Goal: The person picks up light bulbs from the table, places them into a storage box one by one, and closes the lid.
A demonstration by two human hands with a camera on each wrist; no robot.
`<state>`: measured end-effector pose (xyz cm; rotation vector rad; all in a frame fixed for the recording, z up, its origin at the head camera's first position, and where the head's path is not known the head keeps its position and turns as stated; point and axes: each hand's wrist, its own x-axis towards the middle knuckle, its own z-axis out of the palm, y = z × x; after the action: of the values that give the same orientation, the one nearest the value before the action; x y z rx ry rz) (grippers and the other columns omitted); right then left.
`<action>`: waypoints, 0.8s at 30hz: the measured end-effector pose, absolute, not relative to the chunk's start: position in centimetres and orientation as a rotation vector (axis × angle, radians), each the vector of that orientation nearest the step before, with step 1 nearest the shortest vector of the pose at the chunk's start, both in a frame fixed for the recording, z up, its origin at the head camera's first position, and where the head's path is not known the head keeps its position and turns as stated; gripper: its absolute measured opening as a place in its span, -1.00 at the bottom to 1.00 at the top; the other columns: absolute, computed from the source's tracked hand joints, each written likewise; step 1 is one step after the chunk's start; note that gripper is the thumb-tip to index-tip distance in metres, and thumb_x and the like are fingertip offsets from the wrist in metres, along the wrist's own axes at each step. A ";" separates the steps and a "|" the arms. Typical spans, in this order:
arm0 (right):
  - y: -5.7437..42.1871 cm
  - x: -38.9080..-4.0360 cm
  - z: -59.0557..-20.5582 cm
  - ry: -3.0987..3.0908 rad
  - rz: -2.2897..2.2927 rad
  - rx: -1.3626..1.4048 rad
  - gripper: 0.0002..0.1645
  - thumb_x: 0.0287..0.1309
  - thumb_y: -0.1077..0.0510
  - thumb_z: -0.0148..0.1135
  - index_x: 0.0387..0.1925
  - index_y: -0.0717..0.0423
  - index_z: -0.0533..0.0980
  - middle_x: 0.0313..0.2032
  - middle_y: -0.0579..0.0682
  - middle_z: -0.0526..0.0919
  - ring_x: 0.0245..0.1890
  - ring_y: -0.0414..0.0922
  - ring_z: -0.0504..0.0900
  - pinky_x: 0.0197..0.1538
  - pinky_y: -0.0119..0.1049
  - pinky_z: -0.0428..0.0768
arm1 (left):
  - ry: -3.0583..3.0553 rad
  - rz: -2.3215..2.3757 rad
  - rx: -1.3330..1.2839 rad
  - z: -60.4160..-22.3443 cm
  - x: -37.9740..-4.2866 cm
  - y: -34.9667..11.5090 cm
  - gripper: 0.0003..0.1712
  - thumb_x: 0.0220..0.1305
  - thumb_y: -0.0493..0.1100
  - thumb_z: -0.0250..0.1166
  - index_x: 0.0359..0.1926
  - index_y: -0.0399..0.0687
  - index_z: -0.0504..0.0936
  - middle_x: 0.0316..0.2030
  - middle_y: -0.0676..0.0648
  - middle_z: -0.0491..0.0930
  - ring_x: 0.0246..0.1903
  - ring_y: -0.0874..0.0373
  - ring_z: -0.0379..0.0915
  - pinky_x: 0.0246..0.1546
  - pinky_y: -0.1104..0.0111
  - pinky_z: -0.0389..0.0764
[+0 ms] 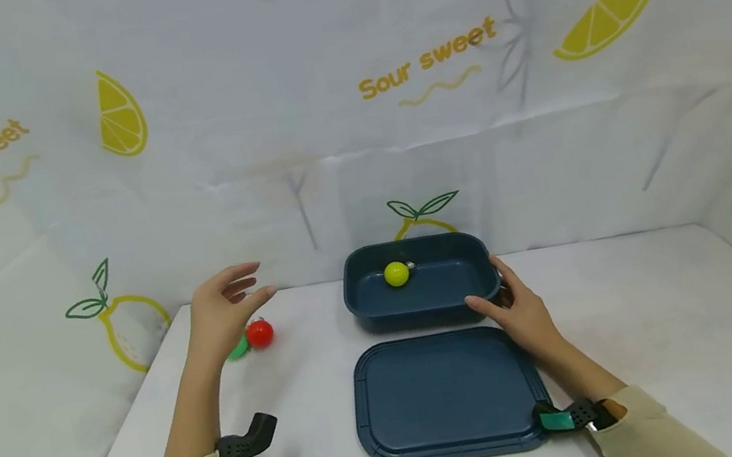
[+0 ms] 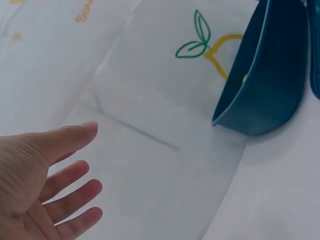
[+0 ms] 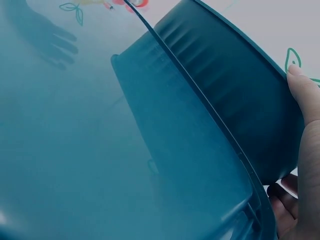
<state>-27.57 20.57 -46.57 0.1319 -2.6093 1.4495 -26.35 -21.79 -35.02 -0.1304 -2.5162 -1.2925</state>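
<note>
A dark blue rectangular box [image 1: 411, 319] stands toward the back of the table, with a yellow ball [image 1: 396, 274] that has a small silver cap lying inside. My right hand [image 1: 524, 315] grips the box by its front right corner; the right wrist view shows the thumb [image 3: 304, 92] on the outer wall near the rim and fingers at the lower side. My left hand [image 1: 222, 311] is raised in the air left of the box, holding nothing, fingers spread from the thumb. Just beside it in the head view are a red ball [image 1: 260, 334] and a partly hidden green ball [image 1: 239, 349].
A flat dark blue lid [image 1: 447, 394] lies on the white table [image 1: 665, 339] in front of the box, partly under my right wrist in the head view. A white cloth [image 1: 230, 122] printed with lemons forms a backdrop behind and at the sides.
</note>
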 end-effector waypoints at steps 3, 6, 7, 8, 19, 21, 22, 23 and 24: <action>20.5 -27.4 -46.6 -2.613 1.454 0.133 0.11 0.31 -0.21 0.28 0.63 -0.16 -0.15 0.47 0.33 0.29 0.41 0.22 0.42 0.35 0.15 0.50 | -2.516 -1.258 -0.084 -35.6 -26.0 -22.6 -0.44 0.28 -0.04 0.43 0.27 -0.07 0.58 0.27 -0.19 0.57 0.20 -0.14 0.57 0.30 0.01 0.53; 20.5 -27.4 -46.5 -2.608 1.450 0.130 0.11 0.29 -0.21 0.29 0.63 -0.15 -0.14 0.46 0.34 0.30 0.40 0.23 0.43 0.34 0.16 0.50 | -2.532 -1.209 -0.075 -36.0 -26.2 -22.8 -0.45 0.29 -0.07 0.42 0.26 -0.10 0.58 0.25 -0.21 0.58 0.19 -0.16 0.57 0.29 -0.01 0.54; 20.5 -27.4 -46.5 -2.604 1.449 0.129 0.12 0.29 -0.21 0.30 0.63 -0.16 -0.13 0.45 0.34 0.30 0.40 0.23 0.44 0.33 0.16 0.51 | -2.537 -1.199 -0.079 -36.0 -26.3 -22.9 -0.45 0.29 -0.08 0.42 0.27 -0.10 0.58 0.25 -0.22 0.58 0.19 -0.17 0.57 0.29 -0.02 0.54; 20.5 -27.4 -46.4 -2.600 1.450 0.129 0.12 0.28 -0.21 0.30 0.63 -0.15 -0.13 0.45 0.34 0.31 0.40 0.24 0.43 0.34 0.17 0.50 | -2.543 -1.193 -0.078 -36.1 -26.5 -22.9 -0.45 0.29 -0.08 0.42 0.27 -0.11 0.58 0.25 -0.22 0.58 0.20 -0.17 0.56 0.29 -0.02 0.54; 20.5 -27.3 -46.1 -2.624 1.452 0.122 0.12 0.30 -0.22 0.28 0.63 -0.12 -0.15 0.47 0.35 0.27 0.43 0.24 0.39 0.37 0.17 0.47 | -2.630 -1.108 -0.031 -37.6 -27.6 -23.5 -0.45 0.27 -0.14 0.42 0.26 -0.16 0.58 0.23 -0.28 0.58 0.22 -0.23 0.53 0.23 -0.06 0.57; 20.5 -27.2 -46.0 -2.620 1.461 0.124 0.12 0.30 -0.21 0.29 0.63 -0.12 -0.15 0.47 0.35 0.28 0.42 0.24 0.39 0.36 0.16 0.47 | -2.637 -1.102 -0.018 -38.1 -27.8 -23.7 -0.46 0.26 -0.16 0.42 0.25 -0.17 0.59 0.21 -0.30 0.59 0.22 -0.24 0.53 0.23 -0.06 0.57; 20.5 -27.2 -46.0 -2.619 1.465 0.123 0.12 0.30 -0.21 0.29 0.63 -0.12 -0.15 0.47 0.34 0.28 0.42 0.23 0.40 0.36 0.16 0.48 | -2.646 -1.096 -0.014 -38.3 -28.0 -23.7 -0.45 0.26 -0.16 0.42 0.25 -0.17 0.58 0.21 -0.31 0.59 0.22 -0.25 0.52 0.22 -0.07 0.57; 20.5 -27.2 -46.1 -2.619 1.467 0.119 0.12 0.30 -0.21 0.29 0.63 -0.13 -0.15 0.47 0.34 0.28 0.42 0.23 0.40 0.37 0.15 0.48 | -2.654 -1.094 -0.010 -38.6 -28.1 -23.7 -0.45 0.26 -0.16 0.42 0.25 -0.17 0.58 0.20 -0.32 0.59 0.22 -0.25 0.52 0.22 -0.07 0.57; 20.5 -27.2 -46.1 -2.620 1.464 0.118 0.12 0.30 -0.21 0.29 0.63 -0.14 -0.15 0.47 0.34 0.28 0.42 0.23 0.40 0.36 0.15 0.48 | -2.661 -1.097 -0.004 -38.8 -28.2 -23.7 -0.45 0.26 -0.16 0.42 0.25 -0.17 0.58 0.19 -0.33 0.60 0.23 -0.26 0.51 0.23 -0.07 0.57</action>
<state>-27.23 20.46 -46.07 0.1176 -2.6196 1.4638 -28.24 -23.71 -38.77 -0.0038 -2.6608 -1.0965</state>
